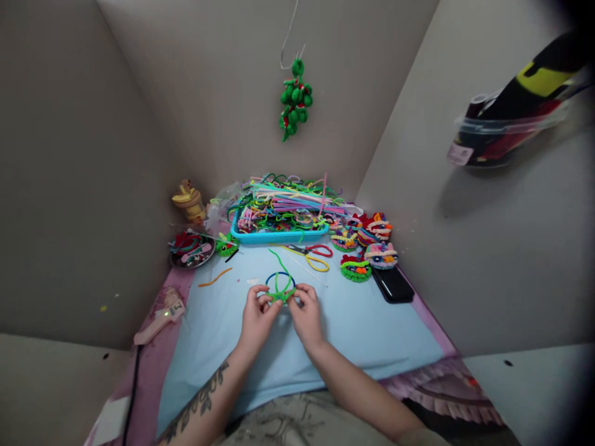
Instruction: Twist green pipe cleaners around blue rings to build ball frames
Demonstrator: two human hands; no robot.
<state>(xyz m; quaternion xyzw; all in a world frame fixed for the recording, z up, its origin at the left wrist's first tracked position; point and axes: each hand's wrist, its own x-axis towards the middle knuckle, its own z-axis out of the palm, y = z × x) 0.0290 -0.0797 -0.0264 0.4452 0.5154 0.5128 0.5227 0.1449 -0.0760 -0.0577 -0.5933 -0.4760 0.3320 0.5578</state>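
Note:
Between my two hands is a dark blue ring point(281, 274), with a bright green pipe cleaner point(279, 297) wrapped along its near side. My left hand point(258, 313) pinches the left part of the green wrapping. On the right side, my right hand point(304, 310) pinches the ring and the wrapping between thumb and fingers. A loose green end stands up from the ring toward the back. Just beyond lie scissors point(317, 256) with red and yellow handles. An orange pipe cleaner point(214, 277) rests on the cloth to the left.
A blue tray point(279, 236) heaped with pipe cleaners stands at the back. Several fuzzy colourful faces point(356, 269) and a black phone point(393, 285) are at right. At left are a pink glue gun point(160, 322) and a round dish point(191, 263). Green ornaments point(295, 102) hang from a hook.

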